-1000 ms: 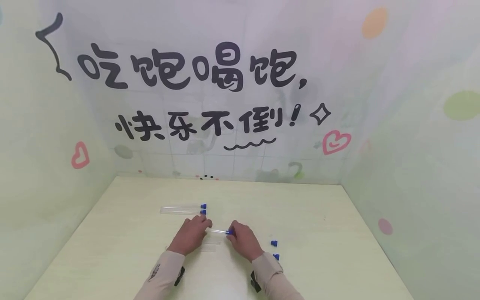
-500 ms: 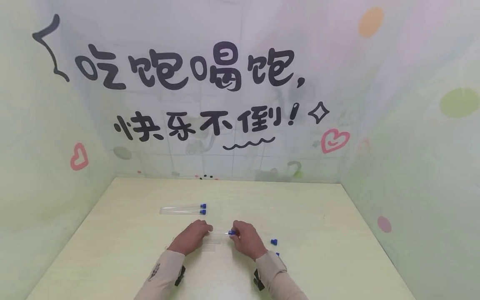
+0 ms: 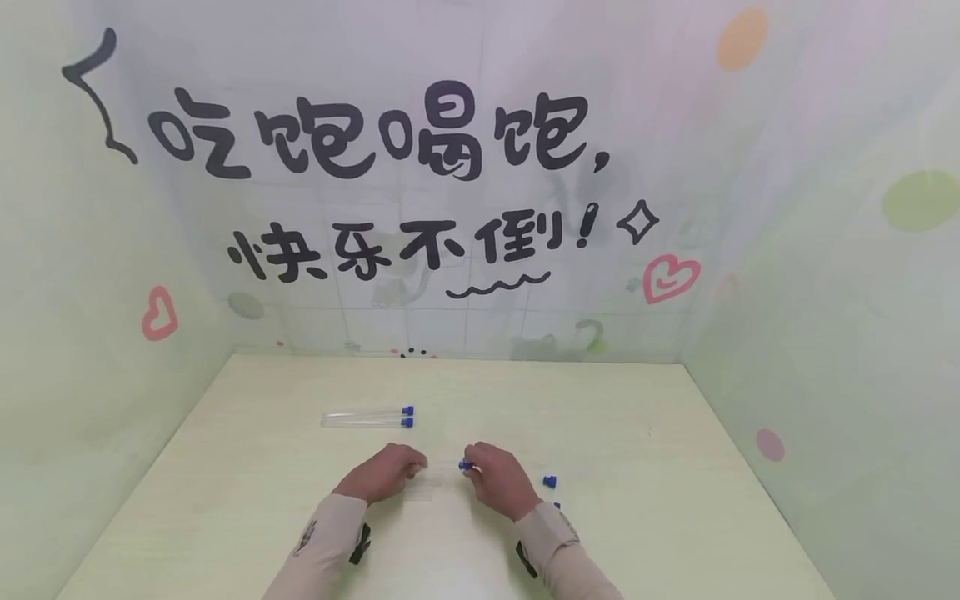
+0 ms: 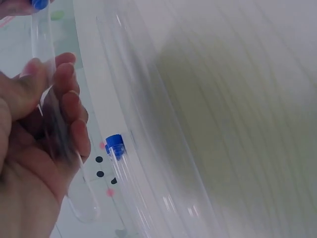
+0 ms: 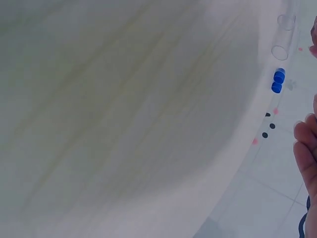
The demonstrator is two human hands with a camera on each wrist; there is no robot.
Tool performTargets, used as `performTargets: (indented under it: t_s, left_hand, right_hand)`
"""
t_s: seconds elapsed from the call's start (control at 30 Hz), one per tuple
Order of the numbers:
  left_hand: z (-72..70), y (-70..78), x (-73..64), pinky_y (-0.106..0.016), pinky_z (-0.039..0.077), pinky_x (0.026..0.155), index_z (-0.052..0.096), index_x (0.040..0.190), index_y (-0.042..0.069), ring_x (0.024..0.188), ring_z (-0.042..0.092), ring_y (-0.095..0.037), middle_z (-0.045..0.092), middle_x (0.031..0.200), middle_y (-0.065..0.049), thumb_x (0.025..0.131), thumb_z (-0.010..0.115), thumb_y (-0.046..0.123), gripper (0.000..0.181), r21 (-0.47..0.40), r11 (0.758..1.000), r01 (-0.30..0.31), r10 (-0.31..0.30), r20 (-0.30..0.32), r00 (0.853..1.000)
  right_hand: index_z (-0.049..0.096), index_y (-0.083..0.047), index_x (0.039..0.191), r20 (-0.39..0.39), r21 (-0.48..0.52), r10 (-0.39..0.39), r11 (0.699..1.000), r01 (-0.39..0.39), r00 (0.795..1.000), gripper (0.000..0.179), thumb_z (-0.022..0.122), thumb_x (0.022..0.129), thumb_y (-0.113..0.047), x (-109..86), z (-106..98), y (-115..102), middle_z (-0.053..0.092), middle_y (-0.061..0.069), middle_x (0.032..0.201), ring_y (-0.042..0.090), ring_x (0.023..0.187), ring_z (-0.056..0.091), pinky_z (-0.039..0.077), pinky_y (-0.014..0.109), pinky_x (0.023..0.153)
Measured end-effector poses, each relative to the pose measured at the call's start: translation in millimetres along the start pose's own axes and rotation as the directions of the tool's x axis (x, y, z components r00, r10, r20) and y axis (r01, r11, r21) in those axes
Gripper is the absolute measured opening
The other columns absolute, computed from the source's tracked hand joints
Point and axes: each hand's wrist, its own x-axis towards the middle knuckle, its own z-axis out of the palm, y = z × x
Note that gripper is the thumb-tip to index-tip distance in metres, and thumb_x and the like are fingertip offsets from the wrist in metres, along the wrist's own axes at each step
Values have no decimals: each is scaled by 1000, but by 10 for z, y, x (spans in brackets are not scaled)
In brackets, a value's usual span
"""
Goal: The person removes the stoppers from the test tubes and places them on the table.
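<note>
My left hand (image 3: 381,473) holds a clear test tube (image 4: 43,37) between thumb and fingers; its rounded bottom sticks out below the palm in the left wrist view. At the tube's other end, my right hand (image 3: 501,479) pinches a blue cap (image 3: 466,466). The cap meets the tube's mouth in the left wrist view, but how deep it sits I cannot tell. Only some fingers (image 5: 308,141) of the right hand show at the edge of the right wrist view. Uncapped clear tubes (image 3: 418,497) lie on the table beside the left hand.
Two tubes with blue caps (image 3: 360,418) lie side by side beyond the left hand. A loose blue cap (image 3: 550,482) sits right of the right hand, with another cap (image 3: 557,506) partly hidden by the sleeve. Printed walls enclose the pale wooden table (image 3: 600,408).
Both hands stay close together at the tube. My right hand has shifted slightly to the right with the cap, and the left fingers have drawn in from their more spread pose.
</note>
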Motion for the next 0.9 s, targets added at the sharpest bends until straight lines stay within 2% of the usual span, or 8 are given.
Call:
performTargets:
  t_s: [0.17, 0.3, 0.47, 0.53, 0.6, 0.7, 0.8, 0.9]
  left_hand:
    - [-5, -4, 13, -44, 52, 86, 70, 104, -3, 95, 66, -28, 71, 101, -13, 87, 58, -6, 21, -2, 1000, -15, 15, -20, 1000]
    - [-4, -2, 11, -43, 53, 83, 70, 102, -5, 93, 66, -29, 71, 98, -14, 86, 58, -7, 20, -9, 999, -44, 44, -27, 999]
    - [36, -4, 13, -45, 53, 82, 70, 99, -4, 91, 67, -29, 72, 96, -14, 86, 57, -8, 19, -73, 997, -18, 16, -31, 999]
    - [60, -17, 17, -43, 53, 80, 71, 97, -3, 85, 66, -24, 71, 92, -12, 86, 57, -8, 18, -92, 996, -7, 4, -33, 999]
    - [72, -28, 31, -35, 52, 72, 70, 89, -1, 74, 60, -15, 68, 82, -5, 86, 57, -8, 16, -83, 996, -28, 25, -37, 999]
    - [65, -34, 44, -31, 51, 69, 70, 86, 1, 70, 55, -11, 66, 78, -2, 85, 57, -7, 16, -28, 997, -67, 65, -63, 996]
    - [48, -12, 41, -35, 54, 74, 71, 91, -1, 76, 63, -17, 70, 83, -6, 85, 59, -7, 16, 19, 997, -80, 81, -92, 992]
    - [43, 18, 33, -40, 53, 80, 71, 97, -3, 85, 66, -24, 71, 90, -11, 86, 59, -6, 17, 29, 998, -57, 60, -112, 992]
  right_hand:
    - [56, -10, 80, 21, 80, 49, 995, -50, 999, 17, 72, 81, -5, 16, 1, 6, 67, 1, 81, 10, 73, 64, 50, 18, 64]
    - [56, -10, 78, 6, 127, 83, 988, -83, 997, 18, 73, 81, -4, 10, -9, -15, 69, 2, 80, 10, 74, 66, 51, 19, 65]
    - [55, -11, 77, -25, 112, 95, 989, -92, 995, 19, 73, 81, -5, 12, -8, -15, 67, 1, 78, 7, 70, 62, 50, 18, 63]
    - [55, -11, 77, -23, 112, 101, 989, -97, 995, 19, 73, 81, -5, 13, -6, -8, 67, 1, 78, 7, 70, 62, 50, 18, 63]
    - [55, -10, 77, -17, 122, 105, 987, -102, 994, 20, 73, 80, -4, 8, -6, 0, 68, 1, 78, 8, 71, 63, 50, 19, 64]
    - [55, -10, 76, -10, 143, 107, 984, -105, 994, 19, 73, 81, -4, 3, -6, 11, 68, 2, 79, 9, 72, 64, 51, 20, 65]
    - [55, -10, 77, -7, 149, 111, 983, -108, 994, 19, 73, 81, -4, 5, -6, 21, 68, 1, 79, 7, 71, 62, 51, 20, 66]
    - [57, -10, 78, -8, 152, 119, 981, -117, 993, 17, 73, 81, -5, 10, -12, 25, 68, 1, 79, 5, 70, 60, 50, 19, 65]
